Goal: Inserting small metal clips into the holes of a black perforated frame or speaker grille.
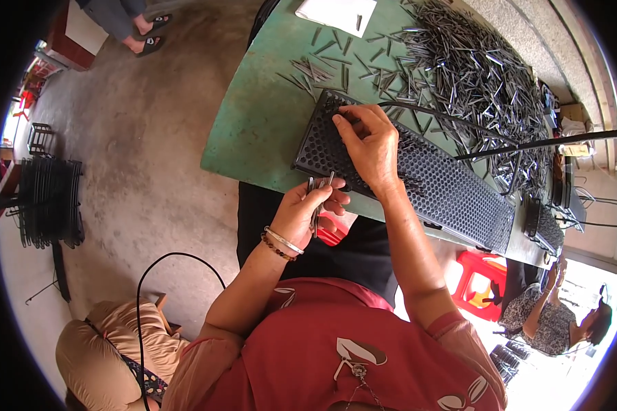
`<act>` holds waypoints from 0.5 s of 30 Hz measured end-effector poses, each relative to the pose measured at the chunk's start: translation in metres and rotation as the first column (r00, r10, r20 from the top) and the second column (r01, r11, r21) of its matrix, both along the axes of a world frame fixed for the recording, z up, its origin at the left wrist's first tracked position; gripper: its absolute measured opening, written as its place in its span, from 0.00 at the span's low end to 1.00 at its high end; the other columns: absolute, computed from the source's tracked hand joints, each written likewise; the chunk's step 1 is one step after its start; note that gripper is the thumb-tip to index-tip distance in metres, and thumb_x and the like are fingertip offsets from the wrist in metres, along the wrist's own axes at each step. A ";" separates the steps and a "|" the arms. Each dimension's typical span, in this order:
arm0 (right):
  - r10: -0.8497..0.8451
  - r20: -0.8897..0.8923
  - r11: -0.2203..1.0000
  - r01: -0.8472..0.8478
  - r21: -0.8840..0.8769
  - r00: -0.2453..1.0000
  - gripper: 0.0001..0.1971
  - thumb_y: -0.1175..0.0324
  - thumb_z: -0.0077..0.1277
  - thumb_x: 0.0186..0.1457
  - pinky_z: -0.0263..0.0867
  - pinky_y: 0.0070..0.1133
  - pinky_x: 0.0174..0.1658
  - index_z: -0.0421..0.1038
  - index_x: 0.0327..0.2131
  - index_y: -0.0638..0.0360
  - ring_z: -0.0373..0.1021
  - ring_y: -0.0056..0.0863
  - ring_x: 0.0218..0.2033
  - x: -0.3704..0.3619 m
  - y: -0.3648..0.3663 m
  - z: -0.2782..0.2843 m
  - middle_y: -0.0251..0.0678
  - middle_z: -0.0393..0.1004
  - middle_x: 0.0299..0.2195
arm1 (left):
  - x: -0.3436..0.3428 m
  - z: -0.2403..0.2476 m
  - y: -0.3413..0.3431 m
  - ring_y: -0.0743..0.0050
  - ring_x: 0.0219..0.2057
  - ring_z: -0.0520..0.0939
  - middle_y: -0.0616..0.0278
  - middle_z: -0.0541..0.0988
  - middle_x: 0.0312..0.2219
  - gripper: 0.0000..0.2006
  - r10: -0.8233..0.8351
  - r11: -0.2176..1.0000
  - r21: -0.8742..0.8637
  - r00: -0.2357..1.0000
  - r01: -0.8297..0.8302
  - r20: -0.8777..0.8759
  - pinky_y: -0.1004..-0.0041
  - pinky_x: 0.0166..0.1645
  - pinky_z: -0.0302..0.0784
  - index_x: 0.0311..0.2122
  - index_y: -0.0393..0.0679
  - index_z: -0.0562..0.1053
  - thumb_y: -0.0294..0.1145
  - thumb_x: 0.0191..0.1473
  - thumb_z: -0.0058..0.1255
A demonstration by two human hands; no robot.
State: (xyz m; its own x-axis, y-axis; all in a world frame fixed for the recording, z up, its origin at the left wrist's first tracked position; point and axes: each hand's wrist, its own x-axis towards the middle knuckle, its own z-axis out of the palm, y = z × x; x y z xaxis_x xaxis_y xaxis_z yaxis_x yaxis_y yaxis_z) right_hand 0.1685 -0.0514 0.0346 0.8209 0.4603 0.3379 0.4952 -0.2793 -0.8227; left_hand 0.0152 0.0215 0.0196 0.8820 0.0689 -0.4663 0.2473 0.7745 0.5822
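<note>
A long black tray (452,197) full of round holes lies slantwise along the near edge of the green table. My right hand (373,140) is over its left part, fingers pinched together at the holes; what they hold, if anything, is too small to make out. Just off the tray's near left edge, my left hand (313,204) is closed on several thin metal rods (314,186) that stick up past the thumb. Dark rod ends (413,161) stand in the holes beside my right wrist. Beyond the tray, a big heap of similar dark rods (480,75) covers the table.
A white sheet (336,14) and scattered rods (312,68) lie on the green table (243,123). A black cable (452,122) crosses above the tray. Another person (562,315) sits at the right beyond a red stool (478,284). Dark racks (48,198) stand at the left.
</note>
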 end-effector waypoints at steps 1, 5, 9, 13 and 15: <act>-0.004 0.015 1.000 0.004 -0.015 1.000 0.07 0.73 0.57 0.49 0.63 0.15 0.24 0.75 0.33 0.65 0.69 0.18 0.21 -0.001 0.000 0.003 0.35 0.73 0.29 | 0.000 0.000 0.000 0.80 0.29 0.79 0.59 0.79 0.32 0.15 0.000 1.000 0.000 1.000 0.000 -0.006 0.82 0.22 0.74 0.46 0.36 0.70 0.34 0.59 0.41; -0.015 0.035 1.000 0.015 -0.013 0.999 0.08 0.71 0.57 0.49 0.63 0.16 0.24 0.76 0.33 0.63 0.67 0.19 0.21 -0.002 0.001 0.001 0.37 0.71 0.29 | 0.000 0.000 0.000 0.79 0.29 0.79 0.57 0.79 0.33 0.15 -0.016 1.000 0.006 1.000 0.016 0.009 0.81 0.24 0.75 0.47 0.35 0.70 0.34 0.59 0.41; -0.046 0.253 0.991 0.076 -0.107 0.966 0.09 0.70 0.57 0.49 0.63 0.18 0.24 0.76 0.34 0.62 0.68 0.23 0.21 0.000 -0.001 -0.004 0.38 0.70 0.29 | 0.000 0.000 0.001 0.74 0.33 0.79 0.52 0.78 0.36 0.15 -0.022 0.998 -0.049 0.996 0.026 0.089 0.74 0.32 0.80 0.48 0.36 0.68 0.31 0.59 0.40; -0.021 0.269 0.969 0.086 -0.232 0.963 0.12 0.68 0.54 0.51 0.65 0.26 0.27 0.74 0.40 0.60 0.69 0.34 0.24 -0.002 -0.001 0.001 0.41 0.67 0.32 | -0.002 -0.001 0.002 0.65 0.37 0.80 0.45 0.76 0.38 0.13 -0.014 0.990 -0.134 0.990 0.033 0.143 0.70 0.35 0.80 0.47 0.36 0.65 0.29 0.59 0.37; -0.010 0.312 0.963 0.093 -0.252 0.950 0.13 0.68 0.53 0.52 0.66 0.28 0.28 0.73 0.42 0.59 0.69 0.38 0.26 -0.001 -0.001 0.002 0.42 0.67 0.33 | -0.002 0.001 0.003 0.63 0.37 0.80 0.44 0.76 0.39 0.12 -0.025 0.993 -0.115 0.990 0.041 0.137 0.69 0.35 0.79 0.45 0.36 0.65 0.30 0.59 0.37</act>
State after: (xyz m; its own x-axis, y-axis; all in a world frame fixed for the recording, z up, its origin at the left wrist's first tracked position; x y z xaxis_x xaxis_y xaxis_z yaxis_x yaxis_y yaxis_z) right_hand 0.1674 -0.0526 0.0371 0.7221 0.5260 0.4494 0.6896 -0.4949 -0.5287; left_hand 0.0128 0.0244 0.0208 0.9384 -0.0088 -0.3455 0.1985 0.8320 0.5180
